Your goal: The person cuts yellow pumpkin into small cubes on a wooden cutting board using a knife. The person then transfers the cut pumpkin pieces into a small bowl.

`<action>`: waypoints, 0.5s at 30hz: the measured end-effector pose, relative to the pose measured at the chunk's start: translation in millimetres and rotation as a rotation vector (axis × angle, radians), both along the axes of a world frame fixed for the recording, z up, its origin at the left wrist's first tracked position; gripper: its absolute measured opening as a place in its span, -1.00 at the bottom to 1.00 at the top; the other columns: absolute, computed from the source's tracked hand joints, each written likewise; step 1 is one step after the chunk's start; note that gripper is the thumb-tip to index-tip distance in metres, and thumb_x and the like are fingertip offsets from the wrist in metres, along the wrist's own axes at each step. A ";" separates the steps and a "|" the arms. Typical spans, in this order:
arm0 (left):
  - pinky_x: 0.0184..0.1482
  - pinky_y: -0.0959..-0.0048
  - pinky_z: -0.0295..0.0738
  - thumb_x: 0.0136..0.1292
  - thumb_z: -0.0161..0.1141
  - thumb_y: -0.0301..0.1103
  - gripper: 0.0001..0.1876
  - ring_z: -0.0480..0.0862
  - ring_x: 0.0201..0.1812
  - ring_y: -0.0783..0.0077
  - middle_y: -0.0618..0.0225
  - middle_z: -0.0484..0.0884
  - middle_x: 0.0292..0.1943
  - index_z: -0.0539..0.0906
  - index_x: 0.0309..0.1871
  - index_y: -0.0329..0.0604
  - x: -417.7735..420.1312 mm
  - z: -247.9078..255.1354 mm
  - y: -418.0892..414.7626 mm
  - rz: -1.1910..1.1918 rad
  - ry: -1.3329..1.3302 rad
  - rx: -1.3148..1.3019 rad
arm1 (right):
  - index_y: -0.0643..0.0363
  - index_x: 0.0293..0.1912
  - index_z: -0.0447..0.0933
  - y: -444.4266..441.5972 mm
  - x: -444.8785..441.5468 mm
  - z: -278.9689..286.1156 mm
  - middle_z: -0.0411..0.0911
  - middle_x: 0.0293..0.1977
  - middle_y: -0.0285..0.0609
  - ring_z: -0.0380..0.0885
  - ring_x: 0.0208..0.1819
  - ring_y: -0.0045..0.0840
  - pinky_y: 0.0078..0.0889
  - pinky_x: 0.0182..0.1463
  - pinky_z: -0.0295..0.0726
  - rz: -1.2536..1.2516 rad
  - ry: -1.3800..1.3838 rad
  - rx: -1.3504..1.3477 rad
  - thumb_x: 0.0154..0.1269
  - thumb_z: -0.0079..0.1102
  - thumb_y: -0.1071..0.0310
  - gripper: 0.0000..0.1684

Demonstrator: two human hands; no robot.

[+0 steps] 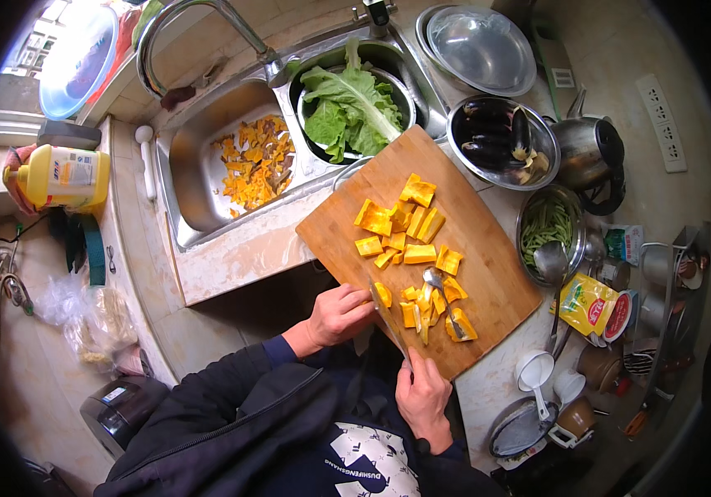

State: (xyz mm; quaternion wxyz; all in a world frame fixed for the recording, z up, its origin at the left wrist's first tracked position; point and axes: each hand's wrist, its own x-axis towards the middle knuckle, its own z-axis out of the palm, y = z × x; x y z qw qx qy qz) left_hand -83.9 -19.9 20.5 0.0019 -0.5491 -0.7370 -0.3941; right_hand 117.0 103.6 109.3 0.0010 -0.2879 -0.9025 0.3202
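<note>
A wooden cutting board (485, 273) lies before me with many cut chunks of orange pumpkin (419, 254) on it. My right hand (424, 396) grips a kitchen knife (394, 329) at the board's near-left edge, its blade pointing away from me. Bent fingers of my left hand (342, 314) come together beside the blade's far end. A small pumpkin piece (383, 294) sits just right of the blade; whether the left fingers pinch any pumpkin is hidden. Among the nearer chunks rests a metal spoon (436, 279), partly over them.
Pumpkin peelings (256, 161) lie in the left sink basin (194, 143). Leafy lettuce (349, 105) fills a bowl in the right basin. Bowls of eggplants (486, 133) and green beans (545, 217) stand right of the board, near a metal kettle (585, 149). A faucet (243, 31) arches over the sink.
</note>
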 end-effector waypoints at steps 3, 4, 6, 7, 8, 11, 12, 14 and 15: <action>-0.40 0.33 0.61 0.01 0.45 -0.43 -0.78 0.65 -0.34 0.22 0.25 0.65 -0.28 0.67 -0.25 -0.19 -2.2 -1.2 -0.6 -0.024 0.010 -0.023 | 0.22 0.07 0.68 3.2 -5.0 3.9 0.54 -0.41 -0.01 0.64 -0.42 -0.02 -0.05 -0.37 0.60 0.068 -0.063 0.058 0.29 0.27 0.44 -0.66; -0.40 0.33 0.61 0.01 0.44 -0.43 -0.78 0.65 -0.33 0.22 0.25 0.65 -0.28 0.66 -0.27 -0.19 -3.6 3.1 2.4 -0.029 0.009 -0.033 | 0.21 0.07 0.68 4.0 -5.4 5.0 0.54 -0.40 -0.02 0.64 -0.42 -0.03 -0.05 -0.37 0.60 0.081 -0.086 0.074 0.29 0.27 0.43 -0.65; -0.41 0.33 0.61 0.01 0.44 -0.43 -0.78 0.64 -0.34 0.23 0.24 0.64 -0.28 0.65 -0.27 -0.18 -5.0 2.9 4.8 -0.056 0.002 -0.048 | 0.20 0.08 0.68 4.4 -4.5 5.8 0.54 -0.40 -0.02 0.63 -0.42 -0.02 -0.04 -0.37 0.60 0.073 -0.100 0.076 0.30 0.25 0.41 -0.64; -0.41 0.34 0.61 0.01 0.44 -0.42 -0.78 0.63 -0.34 0.23 0.25 0.64 -0.27 0.65 -0.26 -0.18 -6.9 2.9 3.7 -0.074 0.000 -0.076 | 0.20 0.09 0.67 4.7 -3.4 6.4 0.54 -0.39 -0.02 0.63 -0.43 -0.02 -0.03 -0.37 0.60 0.069 -0.107 0.078 0.30 0.25 0.40 -0.64; -0.42 0.34 0.60 0.01 0.44 -0.42 -0.77 0.63 -0.34 0.24 0.25 0.64 -0.27 0.66 -0.26 -0.18 -9.6 4.5 2.5 -0.092 -0.002 -0.103 | 0.19 0.10 0.67 4.5 -1.0 7.3 0.54 -0.39 -0.03 0.64 -0.44 -0.05 -0.05 -0.39 0.61 0.072 -0.120 0.090 0.31 0.25 0.38 -0.64; -0.46 0.36 0.58 0.02 0.46 -0.42 -0.75 0.63 -0.35 0.25 0.26 0.65 -0.25 0.68 -0.22 -0.18 -13.9 4.0 4.5 -0.110 0.007 -0.096 | 0.17 0.10 0.65 3.6 2.4 8.6 0.54 -0.38 -0.05 0.65 -0.46 -0.09 -0.06 -0.43 0.62 0.079 -0.146 0.102 0.34 0.24 0.34 -0.64; -0.46 0.37 0.57 0.01 0.47 -0.44 -0.74 0.64 -0.35 0.25 0.25 0.67 -0.24 0.69 -0.20 -0.18 -15.1 3.1 3.8 -0.127 0.001 -0.100 | 0.16 0.11 0.64 2.6 3.2 6.5 0.54 -0.38 -0.04 0.66 -0.45 -0.08 -0.04 -0.43 0.62 0.074 -0.152 0.091 0.35 0.24 0.33 -0.64; -0.46 0.37 0.58 0.01 0.49 -0.47 -0.72 0.67 -0.34 0.23 0.24 0.69 -0.22 0.71 -0.17 -0.20 -17.0 0.8 2.9 -0.136 -0.008 -0.093 | 0.15 0.11 0.62 0.3 2.3 4.7 0.55 -0.37 -0.04 0.66 -0.44 -0.07 -0.01 -0.42 0.62 0.064 -0.171 0.073 0.36 0.23 0.32 -0.65; -0.45 0.38 0.59 0.01 0.49 -0.46 -0.71 0.68 -0.33 0.23 0.23 0.69 -0.21 0.71 -0.16 -0.20 -16.9 -0.7 1.2 -0.121 -0.011 -0.084 | 0.15 0.11 0.61 -1.5 -0.5 4.2 0.55 -0.37 -0.04 0.66 -0.44 -0.06 0.01 -0.42 0.63 0.066 -0.182 0.064 0.37 0.23 0.31 -0.66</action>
